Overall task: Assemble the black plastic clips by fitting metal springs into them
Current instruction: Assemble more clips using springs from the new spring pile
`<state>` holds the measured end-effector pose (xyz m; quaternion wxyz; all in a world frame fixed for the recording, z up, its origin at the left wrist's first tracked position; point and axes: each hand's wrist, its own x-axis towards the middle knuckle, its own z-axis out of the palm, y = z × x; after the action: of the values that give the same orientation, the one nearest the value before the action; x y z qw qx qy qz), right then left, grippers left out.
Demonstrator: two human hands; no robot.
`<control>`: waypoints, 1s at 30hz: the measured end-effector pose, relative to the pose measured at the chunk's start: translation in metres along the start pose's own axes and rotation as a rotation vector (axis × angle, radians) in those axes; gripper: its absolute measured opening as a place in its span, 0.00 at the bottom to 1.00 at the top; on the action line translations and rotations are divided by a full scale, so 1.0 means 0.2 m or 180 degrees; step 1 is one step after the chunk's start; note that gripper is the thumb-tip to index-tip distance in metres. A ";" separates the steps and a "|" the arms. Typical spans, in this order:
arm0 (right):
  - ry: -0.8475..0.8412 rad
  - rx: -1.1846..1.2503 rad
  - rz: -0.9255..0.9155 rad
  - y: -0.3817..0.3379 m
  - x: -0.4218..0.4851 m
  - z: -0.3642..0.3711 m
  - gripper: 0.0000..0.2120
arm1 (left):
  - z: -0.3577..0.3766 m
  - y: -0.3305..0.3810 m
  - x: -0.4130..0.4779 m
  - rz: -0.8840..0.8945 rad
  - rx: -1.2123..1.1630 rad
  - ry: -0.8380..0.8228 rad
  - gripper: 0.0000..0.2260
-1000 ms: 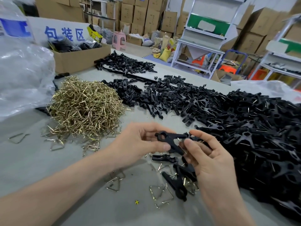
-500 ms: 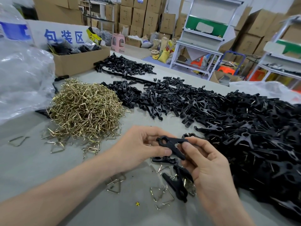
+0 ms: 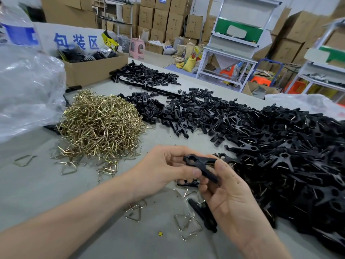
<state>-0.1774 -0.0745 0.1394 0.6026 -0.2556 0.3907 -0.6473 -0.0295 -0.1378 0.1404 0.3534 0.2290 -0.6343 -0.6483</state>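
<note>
Both hands hold one black plastic clip point(image 3: 200, 163) above the grey table point(image 3: 33, 187). My left hand point(image 3: 164, 169) pinches its ringed end between thumb and fingers. My right hand point(image 3: 225, 189) grips its other end, thumb on top. A heap of brass-coloured metal springs point(image 3: 99, 126) lies to the left. Loose springs point(image 3: 188, 225) and a black clip point(image 3: 203, 215) lie on the table under my hands. A big pile of black clips point(image 3: 280, 156) fills the right side.
A clear plastic bag point(image 3: 28, 90) bulges at the left edge. A cardboard box point(image 3: 89, 70) stands behind the springs. Another batch of black clip parts point(image 3: 145, 75) lies at the back. White racks and stacked cartons stand beyond the table.
My hands have turned the clip slightly and drawn closer together on it. My right thumb now sits further along the clip.
</note>
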 end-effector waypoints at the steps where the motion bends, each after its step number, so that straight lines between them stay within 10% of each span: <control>1: -0.0035 0.0031 0.0063 0.00 0.00 0.00 0.23 | 0.00 0.00 0.00 0.0030 -0.0020 -0.0016 0.12; 15: -0.0585 0.0333 0.0510 0.00 -0.01 0.00 0.39 | 0.02 0.00 0.00 0.0283 0.0568 0.0208 0.12; 30: -0.1145 0.0205 0.0388 0.02 -0.03 0.01 0.27 | 0.03 0.00 0.00 0.0309 0.0304 0.0177 0.14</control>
<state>-0.1725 -0.0689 0.1385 0.7086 -0.3236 0.2705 -0.5657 -0.0337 -0.1343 0.1399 0.3907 0.2325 -0.6648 -0.5927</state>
